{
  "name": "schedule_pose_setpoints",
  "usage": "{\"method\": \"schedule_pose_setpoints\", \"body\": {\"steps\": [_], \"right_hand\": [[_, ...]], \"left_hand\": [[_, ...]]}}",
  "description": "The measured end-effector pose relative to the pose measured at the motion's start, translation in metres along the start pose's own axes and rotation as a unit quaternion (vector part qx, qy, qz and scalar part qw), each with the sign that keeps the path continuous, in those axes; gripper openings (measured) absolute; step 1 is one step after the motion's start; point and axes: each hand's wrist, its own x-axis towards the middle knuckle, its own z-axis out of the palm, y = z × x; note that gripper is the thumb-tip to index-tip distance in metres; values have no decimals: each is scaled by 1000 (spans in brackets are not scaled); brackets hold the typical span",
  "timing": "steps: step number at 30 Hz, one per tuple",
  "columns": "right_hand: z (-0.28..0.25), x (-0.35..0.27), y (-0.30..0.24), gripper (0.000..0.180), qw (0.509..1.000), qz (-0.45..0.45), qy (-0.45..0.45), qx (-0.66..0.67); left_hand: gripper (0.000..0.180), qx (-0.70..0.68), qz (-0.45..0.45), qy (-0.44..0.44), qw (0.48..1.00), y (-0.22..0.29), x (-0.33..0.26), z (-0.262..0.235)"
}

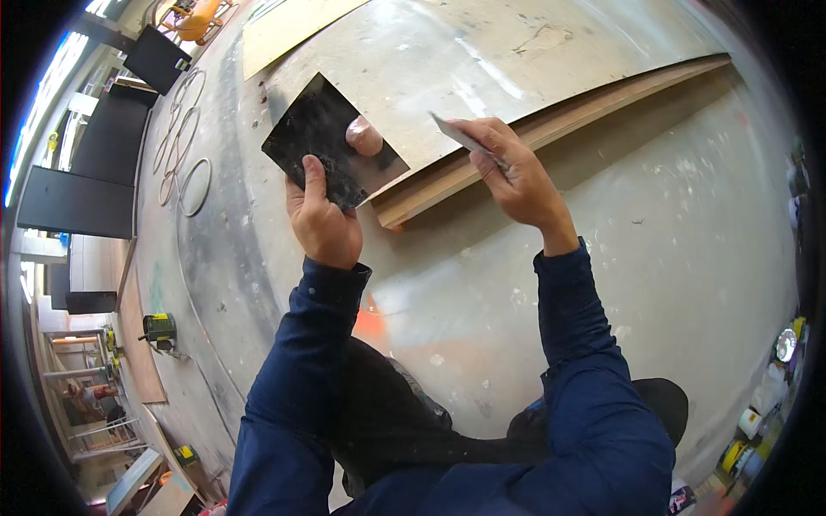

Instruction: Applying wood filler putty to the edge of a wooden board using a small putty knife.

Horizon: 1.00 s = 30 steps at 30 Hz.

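My left hand grips a flat dark square plate by its near corner, thumb on top. A smooth pinkish blob of paste sits toward the right side of the plate. In my right hand is a thin, flat grey scraper, pinched between thumb and fingers and tilted up toward the left. Its edge is apart from both plate and paste. Beyond both hands lies a large pale, stained board.
A wooden beam runs under the board's near edge. Looped hose lies on the floor at left, near dark panels and a green-and-black machine. An orange wheeled machine stands far left. Containers line the right side.
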Motion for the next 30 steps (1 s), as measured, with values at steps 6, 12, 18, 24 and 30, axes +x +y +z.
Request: {"method": "schedule_pose_setpoints", "body": {"steps": [6,12,18,24,30], "right_hand": [[9,2,-55,57,969,-165,16,-183],[23,-1,-62,54,945,-155,54,-284],[56,-34,-38,47,959,-119,-25,-254],[106,-94,59,42,989,114,1,96],[138,-138,151,40,932,143,319,-96]], "left_hand": [[35,43,41,-4,998,-12,-2,16],[33,66,54,-19,996,-18,-13,18],[44,326,163,18,931,-5,-3,1],[45,231,173,32,957,17,9,-10],[40,210,104,64,970,29,-6,-7]]}}
